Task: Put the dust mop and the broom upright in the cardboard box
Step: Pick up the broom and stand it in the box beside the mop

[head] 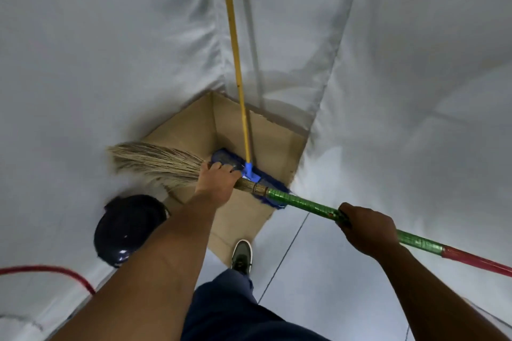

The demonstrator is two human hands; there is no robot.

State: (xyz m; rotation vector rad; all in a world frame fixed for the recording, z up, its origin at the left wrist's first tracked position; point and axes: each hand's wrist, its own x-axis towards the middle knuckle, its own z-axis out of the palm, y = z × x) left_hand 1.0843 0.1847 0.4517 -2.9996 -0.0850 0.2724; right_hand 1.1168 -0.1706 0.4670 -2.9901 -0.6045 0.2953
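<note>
An open cardboard box [194, 130] stands on the floor in a corner of white sheeting. The dust mop [250, 171] stands in it, blue head at the bottom, yellow handle rising upright against the sheeting. The broom [302, 203] lies nearly level across the box's top, straw bristles pointing left, green and red handle running right. My left hand [217, 181] grips the broom where the bristles are bound. My right hand [365, 230] grips the green part of the handle.
White sheeting [110, 63] hangs on both sides and behind the box. A dark round helmet-like object [127, 227] lies left of the box. A red cable [55, 271] runs at lower left. My shoe [242, 253] is beside the box's near corner on the tiled floor.
</note>
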